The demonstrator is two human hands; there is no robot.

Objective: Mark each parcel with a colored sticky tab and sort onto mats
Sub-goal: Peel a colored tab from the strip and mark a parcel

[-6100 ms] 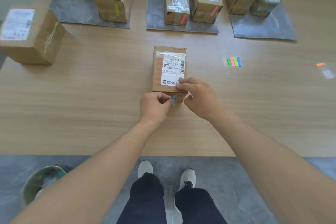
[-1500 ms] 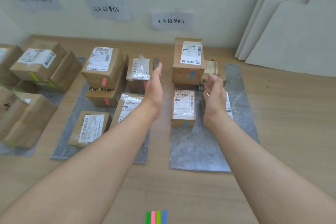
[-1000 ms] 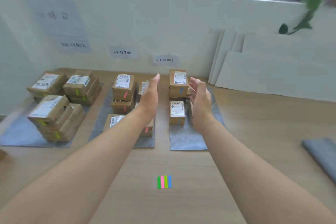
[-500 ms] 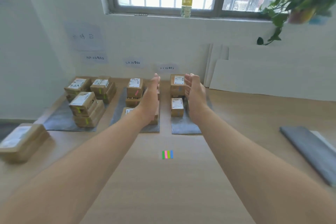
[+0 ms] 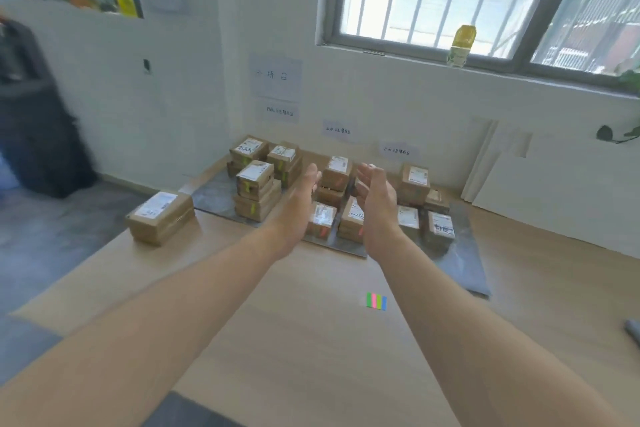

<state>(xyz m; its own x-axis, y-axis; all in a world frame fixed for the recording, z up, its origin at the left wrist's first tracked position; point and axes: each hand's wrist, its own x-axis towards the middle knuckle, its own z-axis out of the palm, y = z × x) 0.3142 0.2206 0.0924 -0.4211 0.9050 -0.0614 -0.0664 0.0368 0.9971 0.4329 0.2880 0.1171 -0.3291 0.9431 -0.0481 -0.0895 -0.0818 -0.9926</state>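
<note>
My left hand [image 5: 298,204] and my right hand [image 5: 375,204] are raised side by side above the wooden floor, palms facing each other, fingers straight, holding nothing. Behind them lie three grey mats with several taped cardboard parcels: a left mat [image 5: 211,196] with green-tabbed parcels [image 5: 256,191], a middle mat [image 5: 341,246] with pink-tabbed parcels [image 5: 322,220], and a right mat [image 5: 464,263] with the parcel just stacked there [image 5: 414,184]. A lone parcel with no tab visible [image 5: 159,217] sits apart at the left. The pad of coloured sticky tabs [image 5: 376,301] lies on the floor below my right wrist.
Paper labels [image 5: 398,151] hang on the white wall above the mats. White boards [image 5: 554,191] lean against the wall at right. A bottle [image 5: 460,45] stands on the window sill. A dark object [image 5: 38,128] stands at far left, beyond the grey floor.
The blue-tabbed parcel has gone from my hands onto the right mat's stack. My empty hands have drawn back, and my view has swung up and leftwards, bringing the lone parcel closer to centre.
</note>
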